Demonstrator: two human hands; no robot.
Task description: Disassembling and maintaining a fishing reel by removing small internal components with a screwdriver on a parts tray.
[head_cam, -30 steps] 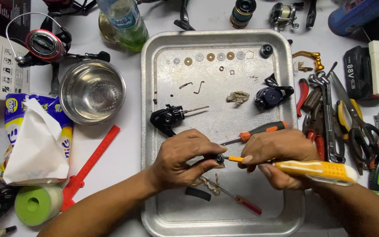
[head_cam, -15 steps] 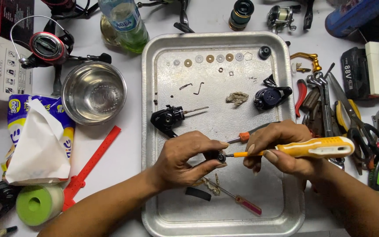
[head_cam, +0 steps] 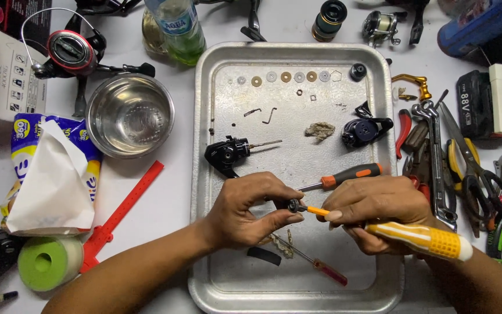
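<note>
Over the near half of a metal tray (head_cam: 210, 93), my left hand (head_cam: 245, 212) pinches a small black reel part (head_cam: 293, 205) between thumb and fingers. My right hand (head_cam: 379, 212) grips a yellow-handled screwdriver (head_cam: 422, 238), its orange tip against that part. An orange-and-black screwdriver (head_cam: 344, 175) lies just beyond my hands. A thin red-handled screwdriver (head_cam: 321, 268) and a black curved piece (head_cam: 264, 255) lie under them. On the tray also rest a black reel body (head_cam: 228, 154), a dark reel side piece (head_cam: 364, 129), a row of washers (head_cam: 286, 77) and a crumpled wad (head_cam: 319, 130).
Left of the tray: a steel bowl (head_cam: 130, 115), a tissue pack (head_cam: 50, 174), a red strip (head_cam: 120, 215), a green tape roll (head_cam: 47, 263), a spinning reel (head_cam: 71, 52). A green bottle (head_cam: 175, 29) stands behind. Pliers, wrenches and scissors (head_cam: 466, 168) crowd the right side beside a battery pack (head_cam: 489, 102).
My right hand has tilted the yellow screwdriver handle down and toward me, while its tip stays at the small part. My left hand stays in place.
</note>
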